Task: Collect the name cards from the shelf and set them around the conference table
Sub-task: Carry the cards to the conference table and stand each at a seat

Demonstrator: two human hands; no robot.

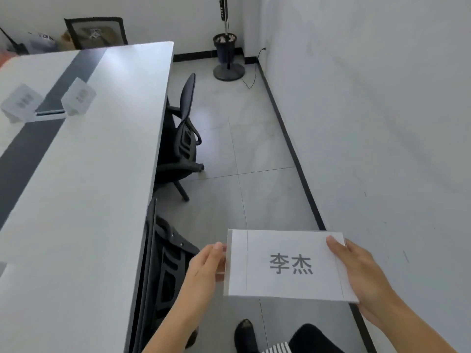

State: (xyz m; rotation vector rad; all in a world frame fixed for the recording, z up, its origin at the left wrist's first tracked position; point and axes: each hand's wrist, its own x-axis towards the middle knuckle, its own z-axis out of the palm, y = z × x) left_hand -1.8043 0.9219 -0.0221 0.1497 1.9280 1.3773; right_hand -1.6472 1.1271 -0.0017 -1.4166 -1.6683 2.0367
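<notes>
I hold a white name card with two printed characters in front of me, low in the view, over the floor to the right of the table. My left hand grips its left edge and my right hand grips its right edge. It looks like a thin stack, though I cannot tell how many cards. On the long white conference table, two folded name cards stand at the far left: one beside the dark centre strip, another further left.
Two black office chairs are pushed under the table's right side, one near and one further. A fan stand and dark bin sit in the far corner. A white wall runs along the right; tiled floor lies between.
</notes>
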